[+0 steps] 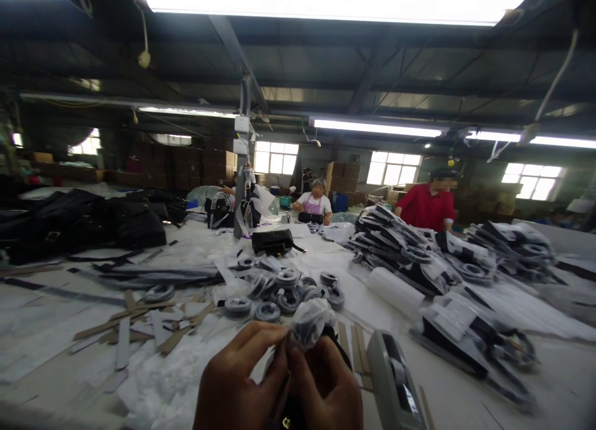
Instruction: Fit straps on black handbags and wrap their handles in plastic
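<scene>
My left hand [242, 377] and my right hand [328, 383] are close together at the bottom middle, fingers pinched shut on clear plastic wrap [311, 321]. Bunched above the fingertips, the wrap covers something dark that I cannot make out. Below the hands a black item with a gold-coloured metal fitting [286, 422] shows in part; my hands hide most of it. Just past them lie several coiled grey straps [288, 293]. A grey tape dispenser [393, 380] stands to the right of my right hand.
Cardboard strips [139, 318] and crumpled white wrapping [162, 380] litter the left. Black bags [84, 219] are heaped at far left. Plastic-wrapped black pieces [395, 244] are stacked at right. A small black bag [272, 241] lies ahead, near a post [241, 188]. Two people are across the table.
</scene>
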A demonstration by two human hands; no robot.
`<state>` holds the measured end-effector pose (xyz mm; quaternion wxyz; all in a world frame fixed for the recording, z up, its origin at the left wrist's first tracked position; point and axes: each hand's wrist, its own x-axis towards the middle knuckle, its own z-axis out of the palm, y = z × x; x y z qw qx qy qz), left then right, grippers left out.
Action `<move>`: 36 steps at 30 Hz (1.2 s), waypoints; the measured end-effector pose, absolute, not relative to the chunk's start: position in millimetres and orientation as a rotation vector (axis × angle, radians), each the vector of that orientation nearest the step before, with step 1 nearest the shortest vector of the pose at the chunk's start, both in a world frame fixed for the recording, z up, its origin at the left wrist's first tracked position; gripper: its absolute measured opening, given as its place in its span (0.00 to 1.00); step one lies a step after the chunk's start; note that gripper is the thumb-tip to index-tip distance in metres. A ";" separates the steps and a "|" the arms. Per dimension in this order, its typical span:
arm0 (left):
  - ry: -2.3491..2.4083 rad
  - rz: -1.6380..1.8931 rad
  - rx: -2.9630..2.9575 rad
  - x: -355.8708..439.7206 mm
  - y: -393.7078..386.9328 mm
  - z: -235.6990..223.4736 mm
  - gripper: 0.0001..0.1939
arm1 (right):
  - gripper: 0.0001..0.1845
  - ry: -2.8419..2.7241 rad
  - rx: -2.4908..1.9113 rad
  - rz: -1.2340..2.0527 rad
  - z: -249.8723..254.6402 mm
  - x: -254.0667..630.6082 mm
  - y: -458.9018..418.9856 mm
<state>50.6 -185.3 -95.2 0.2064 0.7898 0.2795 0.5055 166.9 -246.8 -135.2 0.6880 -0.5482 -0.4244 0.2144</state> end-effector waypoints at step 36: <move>0.892 0.926 1.556 55.2 -190.9 -102.6 0.25 | 0.16 -0.918 -1.500 0.139 -145.4 238.0 -284.7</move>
